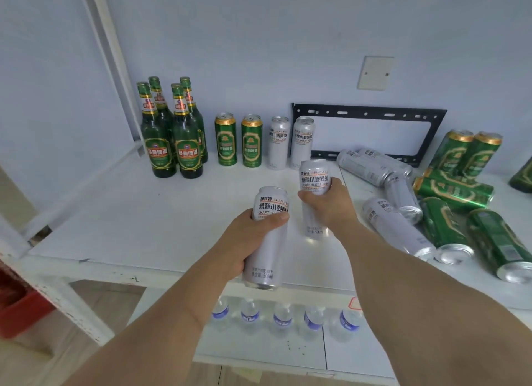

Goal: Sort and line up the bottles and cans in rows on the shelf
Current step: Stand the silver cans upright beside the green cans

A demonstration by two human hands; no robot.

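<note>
2 white cans in hand: left hand (250, 236) grasps one (266, 237), right hand (328, 202) another (313, 197), both upright before the standing white pair (290, 142), likely to extend that row.

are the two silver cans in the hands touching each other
Apart. The head view shows bare white shelf between the left hand's can and the right hand's can.

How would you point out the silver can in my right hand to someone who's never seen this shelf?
Start at the black frame leaning on the back wall. In front of its left end stand two silver cans. Just ahead of them, the right hand grips the can: upright, unlike the silver ones lying to its right.
</note>
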